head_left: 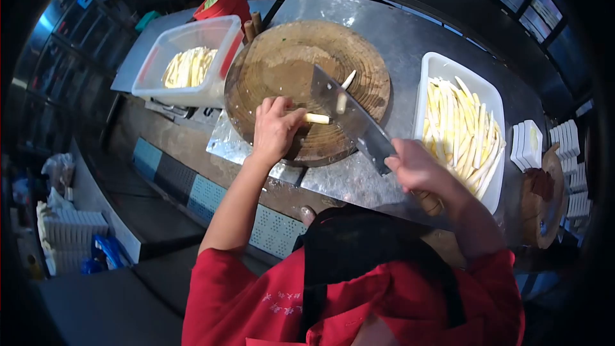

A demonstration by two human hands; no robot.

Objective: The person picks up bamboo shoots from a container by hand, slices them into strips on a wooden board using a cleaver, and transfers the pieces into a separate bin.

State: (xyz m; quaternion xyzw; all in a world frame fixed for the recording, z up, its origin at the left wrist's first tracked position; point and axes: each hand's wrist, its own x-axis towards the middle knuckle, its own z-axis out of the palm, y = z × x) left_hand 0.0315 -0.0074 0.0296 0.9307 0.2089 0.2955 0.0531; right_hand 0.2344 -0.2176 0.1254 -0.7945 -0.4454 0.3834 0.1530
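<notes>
My right hand [418, 166] grips a cleaver [357, 120], its broad blade slanting up and left over the round wooden chopping block [275, 48]. My left hand [277, 127] is closed around a pale yellow stalk [316, 118], which looks like a thin bamboo shoot. The stalk's blunt end sticks out to the right, close to the blade. Beyond the blade lies a white tapered piece [349, 79] on the block. Most of the held stalk is hidden under my fingers.
To the right stands a white tub [428, 67] full of long pale stalks. A clear plastic tub [144, 77] with pale pieces is at the left, near a red container [232, 5]. Another wooden block [552, 218] and stacked white dishes [567, 138] are far right.
</notes>
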